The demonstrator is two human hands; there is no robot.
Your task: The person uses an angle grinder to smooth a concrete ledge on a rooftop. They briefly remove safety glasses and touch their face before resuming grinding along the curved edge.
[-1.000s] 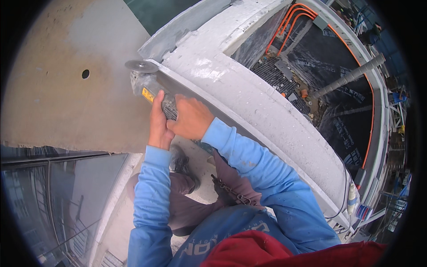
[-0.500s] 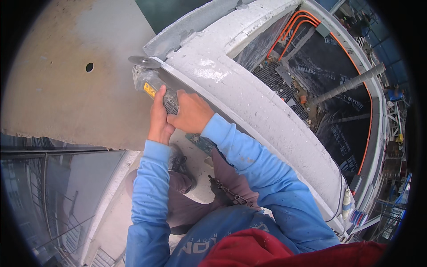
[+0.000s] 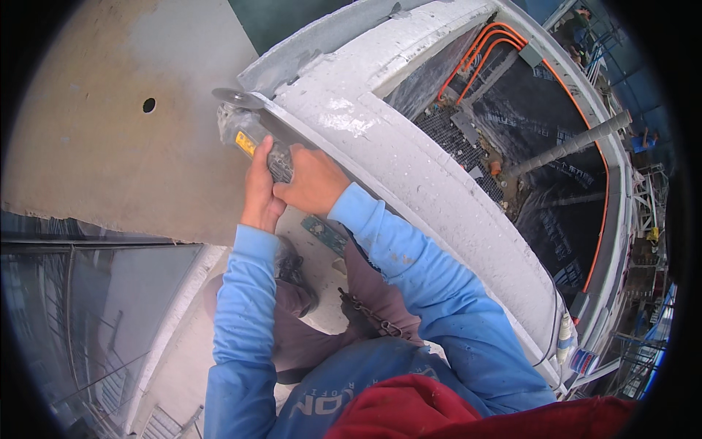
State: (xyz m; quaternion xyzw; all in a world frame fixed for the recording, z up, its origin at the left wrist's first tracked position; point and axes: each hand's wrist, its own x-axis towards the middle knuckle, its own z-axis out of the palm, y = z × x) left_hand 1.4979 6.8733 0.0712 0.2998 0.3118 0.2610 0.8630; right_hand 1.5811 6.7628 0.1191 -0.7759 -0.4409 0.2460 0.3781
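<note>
An angle grinder (image 3: 280, 162), dusty and grey with a yellow label, is held in both of my hands. My left hand (image 3: 261, 192) wraps its body from the left, thumb pointing up along it. My right hand (image 3: 314, 178) closes round the rear of the body, touching the left. The grinder's thin round disc (image 3: 238, 98) lies at the far end, at the left edge of the pale concrete wall (image 3: 420, 172), near its corner. Whether the disc touches the concrete I cannot tell.
A large tan board (image 3: 110, 154) with a round hole stands left. Right of the wall opens a pit lined with black sheeting (image 3: 545, 146), with orange conduits (image 3: 497, 31) and a slanting pole (image 3: 574, 141). A drop shows at lower left. A green object (image 3: 324, 235) lies by my legs.
My hands and the grinder stay almost in place, with the disc at the same corner. The view has shifted very slightly.
</note>
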